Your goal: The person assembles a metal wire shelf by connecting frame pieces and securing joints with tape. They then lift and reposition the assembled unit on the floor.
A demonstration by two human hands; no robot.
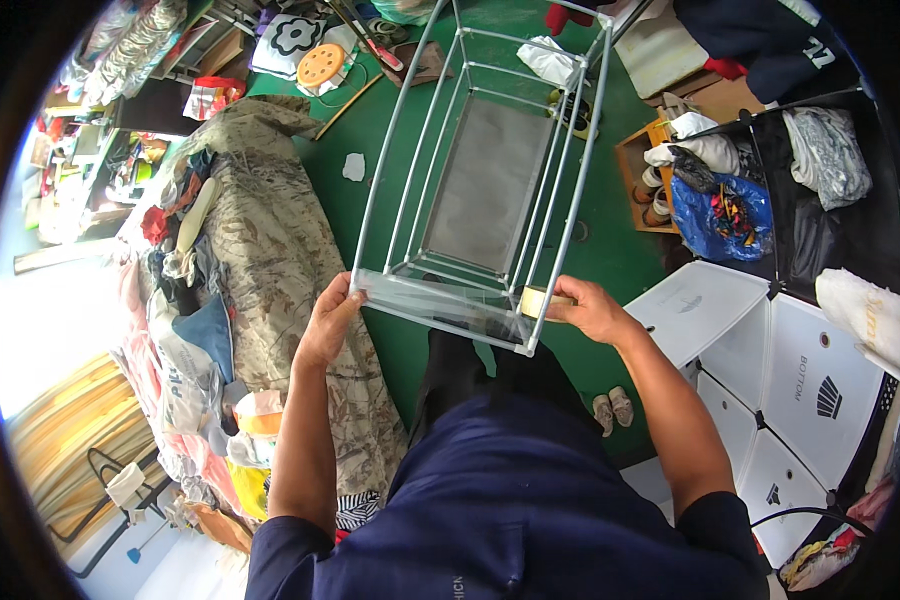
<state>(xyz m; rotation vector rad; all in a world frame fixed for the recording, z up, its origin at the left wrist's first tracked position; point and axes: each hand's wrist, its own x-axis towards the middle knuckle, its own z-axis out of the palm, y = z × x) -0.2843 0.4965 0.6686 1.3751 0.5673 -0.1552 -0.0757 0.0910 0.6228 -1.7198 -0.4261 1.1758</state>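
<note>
Left hand (pixel 328 322), 9 o'clock — fingers pinched down on the near-left corner of our frame (pixel 490 185). Right hand (pixel 592 308), 3 o'clock — thumb and fingers closed on the tape roll (pixel 533 301) at the near-right corner. Clear strip (pixel 435 298) spans the near end between our hands; frame runs out to 12. Around us: shoes (pixel 620 405) at 4, white panel (pixel 705 312) at 3, camo cover (pixel 270 190) at 10, orange disc (pixel 320 65) at 11.
</note>
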